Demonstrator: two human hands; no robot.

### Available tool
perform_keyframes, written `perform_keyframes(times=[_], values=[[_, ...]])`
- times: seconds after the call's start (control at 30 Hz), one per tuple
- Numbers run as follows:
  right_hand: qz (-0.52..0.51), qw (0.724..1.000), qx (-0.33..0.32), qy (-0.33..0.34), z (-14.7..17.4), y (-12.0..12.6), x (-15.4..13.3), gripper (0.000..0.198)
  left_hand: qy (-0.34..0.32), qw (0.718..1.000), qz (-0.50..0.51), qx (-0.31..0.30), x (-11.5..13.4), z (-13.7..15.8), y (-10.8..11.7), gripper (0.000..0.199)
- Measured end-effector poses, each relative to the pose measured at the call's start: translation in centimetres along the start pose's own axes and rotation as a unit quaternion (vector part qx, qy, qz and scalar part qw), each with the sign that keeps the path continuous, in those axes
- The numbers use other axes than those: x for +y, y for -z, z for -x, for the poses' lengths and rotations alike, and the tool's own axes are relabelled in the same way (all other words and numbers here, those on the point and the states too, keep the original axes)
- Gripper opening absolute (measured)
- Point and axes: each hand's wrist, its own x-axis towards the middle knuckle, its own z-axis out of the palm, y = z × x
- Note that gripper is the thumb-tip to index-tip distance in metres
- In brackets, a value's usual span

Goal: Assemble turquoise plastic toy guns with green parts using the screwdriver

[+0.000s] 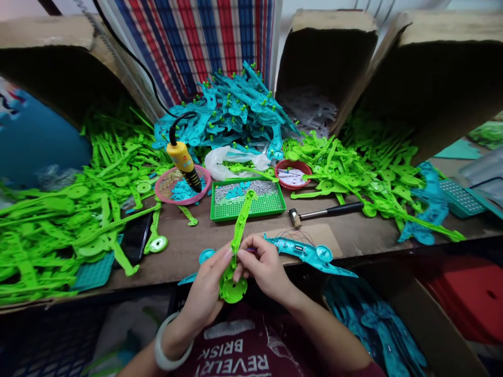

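Note:
My left hand is closed around a long bright green plastic piece with a round disc at its lower end. The piece is held upright, its narrow tip pointing away from me. My right hand pinches at the middle of this piece, fingertips pressed together. A small dark purplish bit shows by its fingers; what they grip is mostly hidden. Just beyond the right hand lies a blue plastic piece with a round cup, and thin dark wires curl behind it. Another blue piece is partly hidden behind my left hand.
Green pieces heap at left and right, with a blue pile at the back. A yellow-handled tool stands in a pink basket. Nearby are a green tray of screws, a red basket and a hammer.

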Motion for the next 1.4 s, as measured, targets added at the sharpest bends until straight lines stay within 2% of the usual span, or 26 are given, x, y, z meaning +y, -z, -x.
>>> perform_keyframes(times=[0.17,0.4,0.6,0.67,0.73,0.8,0.83,0.9,0.97,1.03,1.07,1.1,1.13,1.17,1.2,1.27,1.33,1.4], values=[[-0.037,0.999,-0.019,-0.015,0.1,0.0,0.0,0.023,0.011,1.000,-0.007,-0.007,0.2,0.3,-0.1,0.039],[0.019,1.000,0.014,0.005,0.6,-0.1,-0.1,0.014,-0.001,1.000,-0.012,-0.006,-0.2,0.5,-0.1,0.040],[0.025,1.000,0.005,0.017,0.8,-0.2,0.1,0.017,-0.011,0.999,-0.027,-0.025,-0.5,0.4,0.0,0.038],[0.032,0.999,-0.007,0.017,0.7,0.2,0.0,0.018,-0.029,0.998,-0.049,-0.030,-0.5,0.2,0.1,0.037],[0.068,0.998,-0.012,0.008,0.6,1.0,0.0,0.019,-0.081,0.991,-0.103,-0.029,-0.3,-0.2,0.5,0.032],[0.128,0.992,-0.009,-0.012,0.2,2.3,-0.1,0.025,-0.180,0.960,-0.214,-0.009,0.2,-0.8,1.2,0.028],[0.161,0.987,-0.008,-0.022,-0.1,3.0,-0.1,0.030,-0.239,0.929,-0.281,0.010,0.6,-1.2,1.8,0.027],[0.222,0.975,0.008,-0.019,-0.7,4.0,-0.2,0.034,-0.348,0.847,-0.398,0.058,1.4,-2.1,3.0,0.022],[0.270,0.961,0.040,0.030,-1.0,4.3,-0.4,0.024,-0.422,0.774,-0.458,0.111,2.1,-2.9,4.1,0.023],[0.310,0.944,0.038,0.104,-0.9,3.7,-0.8,0.008,-0.459,0.738,-0.469,0.158,2.7,-3.4,4.9,0.027],[0.328,0.935,0.007,0.133,-0.7,3.2,-1.0,0.008,-0.462,0.738,-0.460,0.177,2.9,-3.5,5.0,0.026],[0.348,0.924,-0.036,0.154,-0.5,2.6,-1.1,0.010,-0.452,0.752,-0.441,0.190,3.2,-3.5,5.0,0.026],[0.371,0.910,-0.076,0.166,-0.3,2.1,-1.2,0.011,-0.432,0.780,-0.408,0.198,3.4,-3.4,4.9,0.027],[0.397,0.896,-0.094,0.176,-0.3,1.8,-1.2,0.012,-0.401,0.819,-0.358,0.200,3.6,-3.3,4.7,0.029],[0.422,0.884,-0.088,0.184,-0.4,1.6,-1.1,0.012,-0.361,0.863,-0.295,0.195,3.8,-3.1,4.3,0.032],[0.450,0.871,-0.020,0.196,-1.3,1.8,-1.0,0.013,-0.273,0.934,-0.163,0.166,4.3,-2.7,3.7,0.037],[0.423,0.885,0.039,0.189,-2.7,2.7,-1.1,0.014,-0.198,0.971,-0.067,0.117,5.0,-2.3,3.2,0.039],[0.410,0.898,0.028,0.158,-4.0,3.5,-1.5,0.015,-0.135,0.988,-0.016,0.066,5.7,-1.9,3.0,0.039]])
